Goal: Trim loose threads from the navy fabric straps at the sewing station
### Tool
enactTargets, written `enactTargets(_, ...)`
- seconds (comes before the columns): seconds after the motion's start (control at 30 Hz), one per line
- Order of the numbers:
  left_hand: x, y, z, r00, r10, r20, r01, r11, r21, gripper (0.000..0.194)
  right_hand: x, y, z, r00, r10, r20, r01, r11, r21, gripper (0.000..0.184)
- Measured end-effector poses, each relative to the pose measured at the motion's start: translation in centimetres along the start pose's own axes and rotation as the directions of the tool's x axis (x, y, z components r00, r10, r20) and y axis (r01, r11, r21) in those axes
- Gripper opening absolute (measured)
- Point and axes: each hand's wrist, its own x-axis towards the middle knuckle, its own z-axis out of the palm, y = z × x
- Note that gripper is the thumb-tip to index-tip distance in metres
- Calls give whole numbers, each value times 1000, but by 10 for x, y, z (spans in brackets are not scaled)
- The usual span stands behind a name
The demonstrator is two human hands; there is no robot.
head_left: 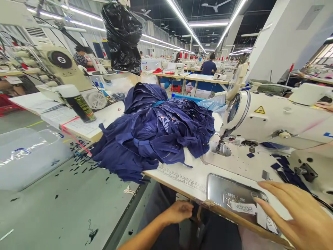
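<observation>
My left hand (179, 211) is below the front edge of the sewing table (182, 177), fingers curled in a loose fist near my lap; what it holds, if anything, is hidden. My right hand (296, 211) lies open with fingers stretched over the table's near right corner, touching small white paper labels (244, 207) beside a metal tray (229, 192). A big heap of dark blue garments (156, 128) covers the table's left half. The white sewing machine (275, 118) stands at the right, its needle (221, 144) over the plate.
Small blue fabric pieces (283, 163) lie under the machine arm. A black spray can (78, 102) stands on the neighbouring table at left. A black plastic bag (125, 34) hangs above. A clear plastic bin (28, 156) sits on the floor left. Other workers sit far back.
</observation>
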Motion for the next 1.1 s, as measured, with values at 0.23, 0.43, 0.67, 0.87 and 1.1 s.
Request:
enactTargets(0.23,-76,51,-120,981,118,152,-110,992,-59,23,95,-100,56,923,-280,265,209,941,268,32)
enactTargets(0.43,-55,68,-173,919,175,-353,-45,937,348,18,146,-152,99,861,-345,374,312,938,149,33)
enactTargets(0.67,-36,43,-170,857,383,-345,-183,851,492,16,147,-136,111,866,-287,409,271,958,96,11)
enactTargets(0.87,-29,35,-158,845,401,-354,-207,855,475,13,142,-125,106,856,-248,454,206,968,141,14)
enactTargets(1.1,-24,37,-152,837,428,-342,-219,833,508,14,138,-120,106,857,-248,451,195,967,161,13)
